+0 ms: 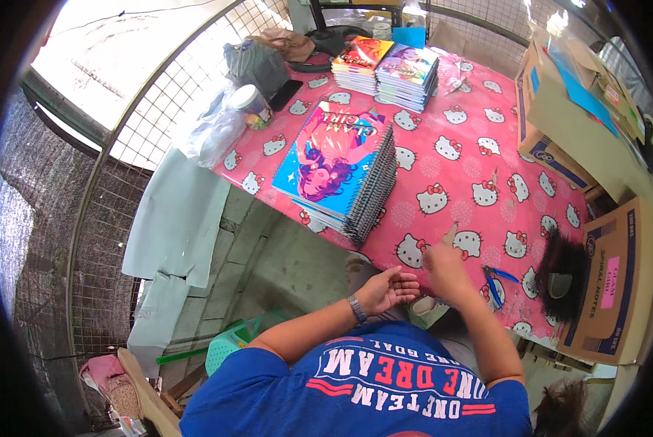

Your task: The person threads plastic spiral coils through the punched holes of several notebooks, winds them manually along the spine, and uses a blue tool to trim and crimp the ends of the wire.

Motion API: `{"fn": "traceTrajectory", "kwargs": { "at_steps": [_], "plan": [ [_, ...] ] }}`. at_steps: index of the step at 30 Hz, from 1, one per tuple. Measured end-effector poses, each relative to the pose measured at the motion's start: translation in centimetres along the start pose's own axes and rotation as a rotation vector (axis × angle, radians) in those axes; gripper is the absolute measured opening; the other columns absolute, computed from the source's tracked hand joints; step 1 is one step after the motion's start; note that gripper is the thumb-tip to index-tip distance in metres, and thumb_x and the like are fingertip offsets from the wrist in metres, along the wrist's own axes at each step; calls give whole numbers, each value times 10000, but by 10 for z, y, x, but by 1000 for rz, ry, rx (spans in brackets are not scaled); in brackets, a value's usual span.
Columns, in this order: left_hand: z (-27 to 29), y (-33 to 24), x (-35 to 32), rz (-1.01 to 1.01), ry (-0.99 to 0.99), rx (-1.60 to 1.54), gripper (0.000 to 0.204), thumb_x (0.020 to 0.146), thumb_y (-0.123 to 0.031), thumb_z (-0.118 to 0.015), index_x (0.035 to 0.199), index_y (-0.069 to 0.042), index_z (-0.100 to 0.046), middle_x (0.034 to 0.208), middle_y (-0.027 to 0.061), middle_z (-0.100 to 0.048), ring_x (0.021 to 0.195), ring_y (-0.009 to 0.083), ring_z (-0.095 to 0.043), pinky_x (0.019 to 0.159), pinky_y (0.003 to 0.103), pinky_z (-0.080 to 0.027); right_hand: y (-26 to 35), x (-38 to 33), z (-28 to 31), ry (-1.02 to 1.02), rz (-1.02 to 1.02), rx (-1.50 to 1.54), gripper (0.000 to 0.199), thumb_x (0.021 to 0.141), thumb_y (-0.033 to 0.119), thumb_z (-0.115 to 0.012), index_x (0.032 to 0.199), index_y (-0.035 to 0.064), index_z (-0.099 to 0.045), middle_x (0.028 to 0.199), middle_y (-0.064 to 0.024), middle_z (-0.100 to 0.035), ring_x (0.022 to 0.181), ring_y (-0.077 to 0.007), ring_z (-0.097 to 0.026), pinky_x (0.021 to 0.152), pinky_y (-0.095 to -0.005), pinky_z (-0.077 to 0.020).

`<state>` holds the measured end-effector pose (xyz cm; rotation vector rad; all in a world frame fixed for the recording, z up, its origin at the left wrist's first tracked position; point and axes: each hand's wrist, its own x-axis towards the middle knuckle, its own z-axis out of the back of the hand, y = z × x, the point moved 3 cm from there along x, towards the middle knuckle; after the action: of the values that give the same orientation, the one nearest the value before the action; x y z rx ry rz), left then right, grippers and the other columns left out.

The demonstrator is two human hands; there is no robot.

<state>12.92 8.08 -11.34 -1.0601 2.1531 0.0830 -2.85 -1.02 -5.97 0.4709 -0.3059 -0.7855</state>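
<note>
My left hand (390, 291) is off the table's front edge, palm turned up, fingers stretched out and holding nothing. A watch is on that wrist. My right hand (447, 268) is over the front edge of the pink table (443, 171), its fingers curled closed. A small tan bit (450, 234) shows just beyond its knuckles; whether the hand grips it I cannot tell. Left of my hands stands a stack of spiral notebooks (331, 156) with blue and pink covers, wire bindings facing right. Blue-handled pliers (495, 282) lie right of my right hand.
Two piles of smaller books (407, 69) stand at the back. A printed cup (251, 105), plastic bags (257, 69) and a black phone (286, 95) are at the far left. A black bristly brush (560, 280) and cardboard boxes (611, 284) line the right edge. A green plastic stool (228, 346) is below left.
</note>
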Motion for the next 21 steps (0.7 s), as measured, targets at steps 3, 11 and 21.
{"fn": "traceTrajectory", "kwargs": {
  "at_steps": [3,11,21],
  "plan": [
    [30,3,8,-45,15,-178,310,1028,-261,-458,1085,5,-607,972,126,-679,899,242,-661,807,377,-548,56,-6,-20,13,162,-153,219,758,180,-669,956,93,-633,980,-85,-611,1020,-288,-562,886,-437,-399],
    [88,-76,-59,-372,-48,-44,253,961,-178,-493,914,12,-654,830,128,-665,757,218,-620,738,333,-509,64,-7,-8,-80,102,218,188,848,175,-678,1020,112,-716,960,-80,-631,993,-284,-574,868,-429,-417],
    [13,-474,-293,-1089,-546,279,1133,852,-725,-530,1553,-188,180,1589,216,260,1437,565,101,1035,806,-62,41,-25,5,-153,-56,207,190,835,133,-697,1017,83,-718,947,-105,-640,976,-309,-581,883,-435,-432]
  ]
}}
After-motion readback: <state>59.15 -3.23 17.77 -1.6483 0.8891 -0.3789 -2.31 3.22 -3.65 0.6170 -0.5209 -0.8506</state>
